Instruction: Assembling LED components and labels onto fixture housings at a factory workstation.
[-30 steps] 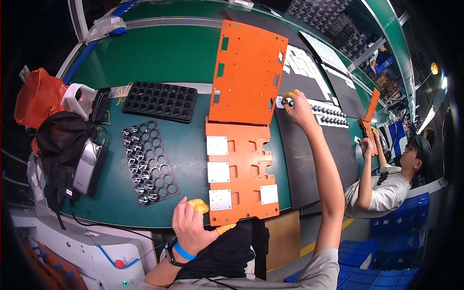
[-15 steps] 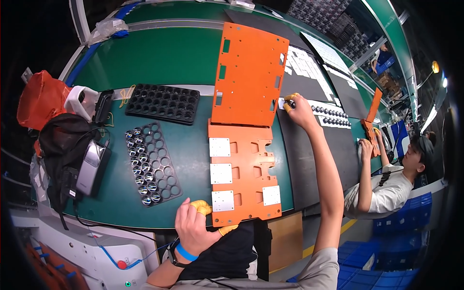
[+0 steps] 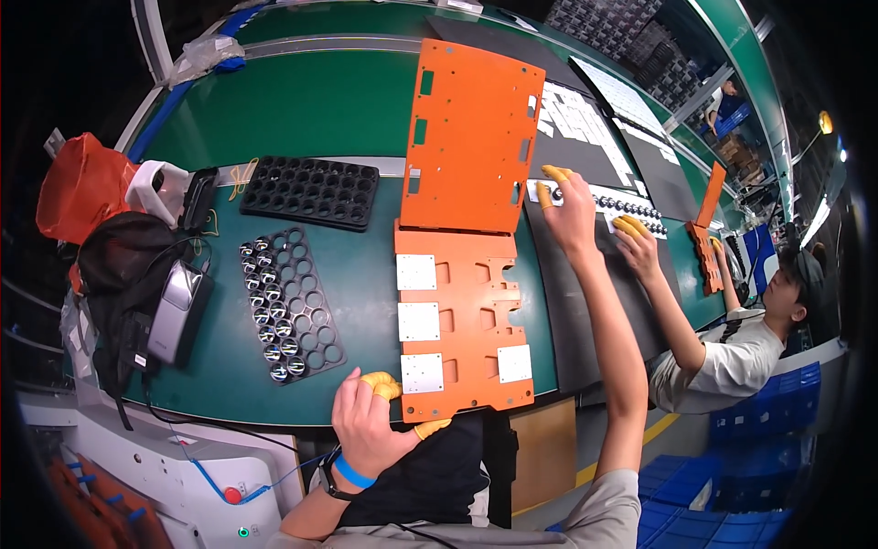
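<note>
In front of me lies a hinged orange fixture (image 3: 462, 302), its upper panel (image 3: 476, 137) folded back. Several white square plates (image 3: 419, 321) sit on its lower half. My left hand (image 3: 364, 416), with yellow finger covers, grips the near left corner of the fixture, thumb at the front edge and fingers along the side. To the right of the panel, my right hand (image 3: 569, 209) is over the left end of a white strip (image 3: 604, 203) carrying small dark round parts. Its covered thumb and forefinger are apart beside one such part, with nothing visible held between them.
A co-worker's hand (image 3: 635, 236) reaches to the same strip from the right. Left of the fixture lie a partly filled tray of shiny round pieces (image 3: 277, 311) and a black tray (image 3: 311, 194). A black bag (image 3: 123, 265) and grey device (image 3: 176, 311) are farther left.
My right hand has moved slightly up, and its fingers have spread from around a dark round part. The co-worker's hand has come left onto the strip. My left hand keeps its grip.
</note>
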`<action>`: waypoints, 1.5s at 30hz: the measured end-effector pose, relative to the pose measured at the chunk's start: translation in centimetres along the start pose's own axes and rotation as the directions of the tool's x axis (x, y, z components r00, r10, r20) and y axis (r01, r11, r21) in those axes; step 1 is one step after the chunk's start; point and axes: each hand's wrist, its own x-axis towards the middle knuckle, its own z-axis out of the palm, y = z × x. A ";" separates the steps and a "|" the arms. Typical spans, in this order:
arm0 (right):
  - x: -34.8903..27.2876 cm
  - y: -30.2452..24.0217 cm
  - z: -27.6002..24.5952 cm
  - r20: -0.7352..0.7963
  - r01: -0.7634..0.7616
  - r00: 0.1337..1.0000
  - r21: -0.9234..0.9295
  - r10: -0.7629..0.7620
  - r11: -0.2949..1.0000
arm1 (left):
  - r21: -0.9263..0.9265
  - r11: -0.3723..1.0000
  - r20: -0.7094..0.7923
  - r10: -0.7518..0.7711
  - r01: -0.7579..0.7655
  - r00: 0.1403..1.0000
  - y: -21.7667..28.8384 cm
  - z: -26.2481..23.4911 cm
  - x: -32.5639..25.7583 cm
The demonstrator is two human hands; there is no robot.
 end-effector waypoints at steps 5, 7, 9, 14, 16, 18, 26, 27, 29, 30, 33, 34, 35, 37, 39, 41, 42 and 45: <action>-3.1 -8.7 -5.8 -0.005 -0.175 0.984 0.207 0.180 0.963 | -0.039 0.999 0.042 -0.018 0.020 0.999 0.5 -0.9 0.2; -5.6 -10.7 -9.0 0.196 -0.349 0.925 0.101 0.325 0.932 | -0.157 0.978 0.019 -0.137 0.138 0.990 1.1 -1.2 0.6; -7.1 -12.0 -12.4 0.376 -0.550 0.782 0.042 0.497 0.834 | -0.163 0.973 0.027 -0.158 0.160 0.987 1.3 -1.2 0.9; -11.2 -12.5 -15.2 0.774 -0.834 0.385 0.059 0.502 0.549 | -0.026 0.984 0.042 -0.174 0.175 0.984 1.8 -0.4 1.2; -12.3 -13.1 -14.9 0.817 -0.879 0.353 0.122 0.457 0.461 | -0.004 0.978 0.022 -0.208 0.208 0.978 1.9 0.2 1.2; -12.5 -13.5 -14.8 0.818 -0.906 0.349 0.171 0.457 0.386 | -0.003 0.979 -0.008 -0.205 0.205 0.979 2.3 0.4 1.3; -12.0 -13.4 -15.1 0.862 -0.911 0.322 0.168 0.393 0.378 | 0.009 0.981 -0.021 -0.195 0.196 0.980 2.0 0.5 0.9; -12.2 -13.1 -15.2 0.842 -0.903 0.370 0.226 0.393 0.365 | 0.012 0.981 -0.022 -0.194 0.194 0.981 2.0 0.5 1.0; -12.4 -12.5 -15.7 0.817 -0.924 0.382 0.322 0.432 0.208 | 0.003 0.982 -0.029 -0.188 0.188 0.982 2.2 0.7 1.1; -12.3 -12.1 -15.9 0.797 -0.913 0.406 0.371 0.446 0.169 | 0.005 0.982 -0.029 -0.186 0.187 0.982 2.1 0.7 1.1; -12.5 -11.4 -15.7 0.652 -0.831 0.546 0.503 0.526 0.239 | 0.038 0.985 -0.024 -0.169 0.169 0.985 2.0 0.9 1.0; -12.8 -11.0 -15.4 0.617 -0.820 0.551 0.525 0.562 0.228 | 0.039 0.983 -0.012 -0.177 0.178 0.984 2.1 0.9 1.0; -13.3 -10.4 -14.9 0.566 -0.795 0.584 0.546 0.583 0.266 | 0.044 0.985 -0.024 -0.168 0.169 0.986 2.0 0.7 1.0; -13.9 -9.1 -14.4 0.458 -0.748 0.635 0.566 0.622 0.347 | 0.045 0.987 -0.052 -0.149 0.151 0.987 1.9 0.9 0.9; -14.7 -7.4 -14.2 0.309 -0.709 0.686 0.487 0.659 0.511 | 0.050 0.989 -0.036 -0.140 0.142 0.990 1.8 0.9 0.7; -15.0 -5.7 -14.4 0.141 -0.634 0.756 0.398 0.639 0.663 | 0.055 0.990 -0.043 -0.128 0.130 0.991 1.7 1.1 0.7; -15.2 -5.0 -14.7 0.063 -0.593 0.790 0.334 0.610 0.733 | 0.044 0.991 -0.045 -0.122 0.124 0.991 1.8 1.2 0.7; -16.7 -2.7 -15.1 -0.077 -0.342 0.938 -0.048 0.338 0.938 | 0.040 0.990 -0.038 -0.136 0.138 0.990 2.0 1.1 0.8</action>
